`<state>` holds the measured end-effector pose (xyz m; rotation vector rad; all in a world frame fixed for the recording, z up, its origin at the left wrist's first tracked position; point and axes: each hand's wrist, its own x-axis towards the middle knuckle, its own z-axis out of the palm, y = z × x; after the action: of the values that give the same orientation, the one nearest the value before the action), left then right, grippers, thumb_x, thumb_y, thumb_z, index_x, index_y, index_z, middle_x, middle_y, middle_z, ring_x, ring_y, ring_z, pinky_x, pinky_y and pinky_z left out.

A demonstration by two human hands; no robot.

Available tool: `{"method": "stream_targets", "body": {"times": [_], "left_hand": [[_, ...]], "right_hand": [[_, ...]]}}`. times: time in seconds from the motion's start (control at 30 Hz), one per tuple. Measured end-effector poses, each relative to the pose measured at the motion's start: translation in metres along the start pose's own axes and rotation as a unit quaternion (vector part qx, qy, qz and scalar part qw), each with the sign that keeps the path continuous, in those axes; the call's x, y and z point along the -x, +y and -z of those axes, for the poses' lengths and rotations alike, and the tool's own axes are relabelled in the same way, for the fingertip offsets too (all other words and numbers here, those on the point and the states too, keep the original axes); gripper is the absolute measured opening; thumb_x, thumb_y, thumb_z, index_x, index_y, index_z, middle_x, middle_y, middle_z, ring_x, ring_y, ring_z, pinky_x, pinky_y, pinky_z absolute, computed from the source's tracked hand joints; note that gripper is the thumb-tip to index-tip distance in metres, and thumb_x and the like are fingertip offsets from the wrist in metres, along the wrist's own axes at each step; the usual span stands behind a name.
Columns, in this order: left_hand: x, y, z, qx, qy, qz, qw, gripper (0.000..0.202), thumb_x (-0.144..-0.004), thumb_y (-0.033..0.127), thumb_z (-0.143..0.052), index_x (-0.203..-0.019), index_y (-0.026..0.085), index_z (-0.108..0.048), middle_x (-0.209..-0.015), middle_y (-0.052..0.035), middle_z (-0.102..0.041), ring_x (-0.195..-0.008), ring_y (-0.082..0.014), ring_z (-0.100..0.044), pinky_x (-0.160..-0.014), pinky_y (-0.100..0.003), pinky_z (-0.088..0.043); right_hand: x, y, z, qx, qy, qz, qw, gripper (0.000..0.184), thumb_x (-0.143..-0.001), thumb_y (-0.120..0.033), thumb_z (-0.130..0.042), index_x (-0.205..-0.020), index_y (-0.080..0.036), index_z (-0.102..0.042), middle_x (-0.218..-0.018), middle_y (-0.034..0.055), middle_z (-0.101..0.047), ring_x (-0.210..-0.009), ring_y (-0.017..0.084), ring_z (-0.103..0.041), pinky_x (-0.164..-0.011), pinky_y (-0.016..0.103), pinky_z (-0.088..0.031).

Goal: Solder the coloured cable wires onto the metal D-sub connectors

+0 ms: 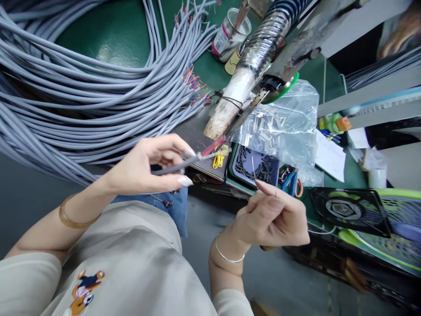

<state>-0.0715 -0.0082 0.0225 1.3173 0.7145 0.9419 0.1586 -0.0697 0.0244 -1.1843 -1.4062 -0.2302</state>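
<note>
My left hand (158,164) pinches a grey cable (176,167) between thumb and fingers. From the cable's stripped end, red and pale wires (212,148) point up and right, blurred, close to the lower end of a dark metal rod (245,114). Whether they touch it I cannot tell. To the right, my right hand (272,215) is closed, with thumb and index finger pinching a thin wire (253,166) that sticks up from the fingertips. Beyond that hand lies a tray of small black pieces (240,169).
A large bundle of grey cables (108,87) covers the left side. A white-ended duct (223,109) slants down over the bench. Nearby are a plastic bag of clear pieces (279,123), blue-handled pliers (289,182), a black fan (350,208) and a plastic cup (230,35). Another person's hand (401,35) shows top right.
</note>
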Motion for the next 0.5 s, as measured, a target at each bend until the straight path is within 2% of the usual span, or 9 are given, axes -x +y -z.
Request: {"method": "stream_targets", "body": {"times": [0.07,0.1,0.2,0.27,0.37,0.5], "left_hand": [[-0.012,0.005,-0.014,0.048,-0.094,0.021,0.994,0.018,-0.077,0.019,-0.081,-0.091,0.017,-0.07,-0.074,-0.0033,-0.073,-0.059,-0.0107,-0.063,-0.056,-0.022,-0.051],[-0.017,0.004,-0.021,0.077,-0.109,0.036,0.99,0.013,-0.079,0.02,-0.079,-0.088,0.016,-0.069,-0.073,-0.0036,-0.073,-0.055,-0.0098,-0.061,-0.052,-0.02,-0.049],[-0.028,-0.009,-0.037,0.14,-0.088,0.08,0.983,0.012,-0.082,0.023,-0.076,-0.082,0.014,-0.067,-0.064,-0.0018,-0.07,-0.043,-0.0056,-0.048,-0.041,-0.018,-0.039],[-0.029,-0.023,-0.042,0.153,-0.067,0.101,0.981,0.013,-0.081,0.023,-0.077,-0.082,0.014,-0.067,-0.063,-0.001,-0.069,-0.041,-0.0043,-0.045,-0.04,-0.017,-0.036],[-0.026,-0.039,-0.045,0.162,-0.053,0.122,0.978,0.014,-0.079,0.023,-0.077,-0.083,0.013,-0.068,-0.065,-0.001,-0.069,-0.041,-0.0041,-0.046,-0.04,-0.016,-0.036],[-0.024,-0.047,-0.046,0.184,-0.033,0.145,0.972,0.018,-0.074,0.019,-0.078,-0.084,0.014,-0.064,-0.062,0.0,-0.069,-0.041,-0.0045,-0.047,-0.04,-0.016,-0.038]], "right_hand": [[-0.002,-0.004,-0.001,0.007,-0.029,-0.073,0.997,0.018,-0.096,-0.027,-0.064,-0.096,-0.027,-0.082,-0.059,-0.0032,-0.063,-0.041,0.009,-0.049,-0.044,0.026,-0.038],[-0.003,-0.005,-0.001,0.01,-0.057,-0.104,0.993,0.018,-0.097,-0.028,-0.063,-0.096,-0.025,-0.081,-0.06,-0.0031,-0.063,-0.044,0.009,-0.051,-0.046,0.025,-0.039],[-0.001,-0.001,-0.002,0.005,-0.144,-0.17,0.975,0.021,-0.097,-0.033,-0.062,-0.102,-0.021,-0.079,-0.067,-0.0011,-0.068,-0.053,0.01,-0.059,-0.049,0.023,-0.041],[0.003,0.005,-0.003,-0.01,-0.193,-0.201,0.96,0.023,-0.096,-0.036,-0.064,-0.105,-0.02,-0.078,-0.075,0.0007,-0.071,-0.054,0.01,-0.058,-0.047,0.022,-0.039],[0.008,0.013,-0.007,-0.049,-0.241,-0.232,0.941,0.021,-0.093,-0.035,-0.068,-0.104,-0.02,-0.078,-0.079,0.0003,-0.07,-0.049,0.006,-0.047,-0.045,0.022,-0.032],[0.011,0.014,-0.015,-0.073,-0.26,-0.251,0.929,0.012,-0.091,-0.027,-0.068,-0.086,-0.018,-0.073,-0.071,-0.0045,-0.061,-0.046,0.004,-0.031,-0.044,0.022,-0.025]]}}
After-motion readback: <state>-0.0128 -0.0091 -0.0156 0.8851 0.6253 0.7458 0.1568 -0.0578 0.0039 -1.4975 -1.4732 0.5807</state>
